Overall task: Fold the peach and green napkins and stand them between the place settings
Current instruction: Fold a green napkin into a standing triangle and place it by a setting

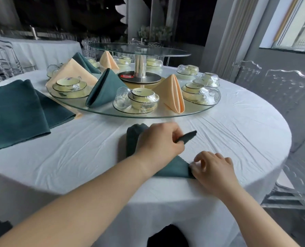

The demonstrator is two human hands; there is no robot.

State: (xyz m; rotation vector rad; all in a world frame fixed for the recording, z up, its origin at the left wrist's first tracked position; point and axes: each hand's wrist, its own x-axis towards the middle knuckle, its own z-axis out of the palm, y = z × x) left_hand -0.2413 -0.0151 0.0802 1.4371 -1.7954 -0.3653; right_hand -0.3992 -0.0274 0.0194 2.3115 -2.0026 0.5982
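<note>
A dark green napkin [175, 168] lies partly folded on the white tablecloth in front of me. My left hand [158, 139] is closed around one of its corners, lifted slightly off the cloth. My right hand [212, 168] pinches the napkin's near right corner against the table. On the glass turntable [102, 111] stand folded napkins between wrapped place settings: a green one [105, 88], a peach one [173, 93], and further peach [73, 70] and green ones behind. A wrapped bowl setting [139, 100] sits between the front two.
A stack of flat green napkins [16, 113] lies on the table at the left, over a peach one. A raised glass tier on a metal post [140, 65] stands at the centre. Clear chairs [287, 90] stand at the right. Another white-clothed table is behind left.
</note>
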